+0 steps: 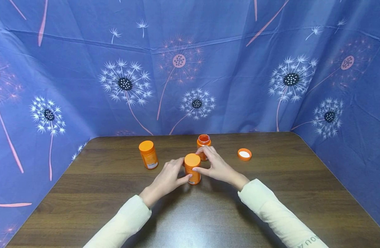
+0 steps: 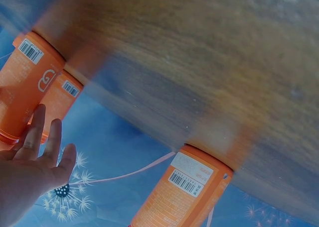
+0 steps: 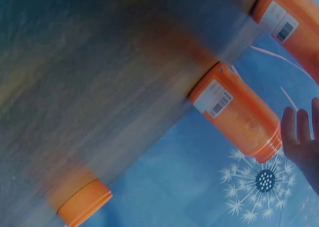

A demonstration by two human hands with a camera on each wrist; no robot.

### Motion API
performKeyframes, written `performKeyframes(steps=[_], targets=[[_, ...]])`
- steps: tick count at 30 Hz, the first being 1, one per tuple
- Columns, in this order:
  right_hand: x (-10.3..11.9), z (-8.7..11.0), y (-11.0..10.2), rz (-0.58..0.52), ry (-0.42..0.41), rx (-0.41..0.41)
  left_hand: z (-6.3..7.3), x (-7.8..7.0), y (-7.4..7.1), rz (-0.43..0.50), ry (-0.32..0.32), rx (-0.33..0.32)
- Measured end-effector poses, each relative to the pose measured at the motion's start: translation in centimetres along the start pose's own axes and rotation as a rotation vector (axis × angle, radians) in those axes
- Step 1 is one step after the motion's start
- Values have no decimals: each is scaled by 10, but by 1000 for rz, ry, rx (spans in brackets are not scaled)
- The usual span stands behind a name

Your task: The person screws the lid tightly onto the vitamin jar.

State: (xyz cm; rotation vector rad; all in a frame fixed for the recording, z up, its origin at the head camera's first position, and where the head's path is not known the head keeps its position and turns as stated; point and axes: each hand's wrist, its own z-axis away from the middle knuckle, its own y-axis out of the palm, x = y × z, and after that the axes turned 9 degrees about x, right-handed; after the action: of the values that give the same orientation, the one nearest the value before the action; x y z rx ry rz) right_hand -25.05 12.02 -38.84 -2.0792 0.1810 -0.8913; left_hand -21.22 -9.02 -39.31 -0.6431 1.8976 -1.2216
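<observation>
An orange bottle (image 1: 194,177) with its orange lid (image 1: 192,160) on stands upright on the table between both hands. My left hand (image 1: 167,177) holds its body from the left, thumb in front and fingers around the far side. From the right, my right hand (image 1: 217,167) grips near the lid, thumb at the front edge and index finger behind. Just behind stands a second orange bottle (image 1: 204,140), uncapped, partly hidden by the right hand. In the right wrist view, the right fingers (image 3: 302,130) show beside the uncapped bottle's neck (image 3: 269,146).
A third orange bottle (image 1: 149,156), capped, stands to the left. A loose orange cap (image 1: 244,154) with a white inside lies on the right. The wooden table (image 1: 289,193) meets a blue dandelion-print cloth (image 1: 233,86) at its back and sides.
</observation>
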Motion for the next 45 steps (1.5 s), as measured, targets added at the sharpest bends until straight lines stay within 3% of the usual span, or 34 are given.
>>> performKeyframes(steps=[8, 16, 28, 45], targets=[[2, 0, 2, -27, 43, -6, -1, 0, 0, 13, -7, 11], [0, 0, -6, -71, 68, 53, -1, 0, 0, 14, -6, 8], [0, 1, -21, -118, -42, 239, 0, -1, -1, 13, -16, 16], [0, -1, -21, -65, -40, 212, 0, 0, 0, 18, -14, 18]])
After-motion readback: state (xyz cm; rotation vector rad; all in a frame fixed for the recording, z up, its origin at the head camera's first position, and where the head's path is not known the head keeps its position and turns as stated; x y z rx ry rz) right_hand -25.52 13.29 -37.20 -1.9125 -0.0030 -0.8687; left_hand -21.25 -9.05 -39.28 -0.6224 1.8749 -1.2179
